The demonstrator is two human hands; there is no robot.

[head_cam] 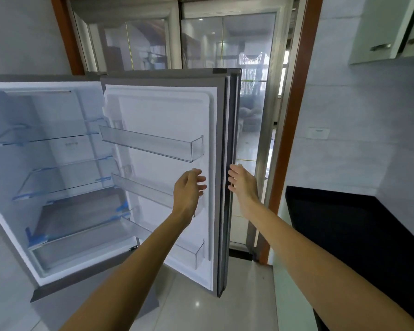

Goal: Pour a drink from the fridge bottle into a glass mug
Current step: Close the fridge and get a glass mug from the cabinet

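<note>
Glossy tiled floor (225,314), glass sliding doors (225,44)

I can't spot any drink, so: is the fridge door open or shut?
Open. The fridge door stands wide, its inner bins facing the camera; the shelves inside show.

White fridge (58,163) interior, black counter (344,223), blue clips (122,207).

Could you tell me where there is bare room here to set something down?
The glass shelves, top door bin and bottom door bin hold nothing visible; the black counter at right looks bare too. Crowded only at the door edge: the left hand covers part of the middle door bin, the right hand is beside the edge.
</note>
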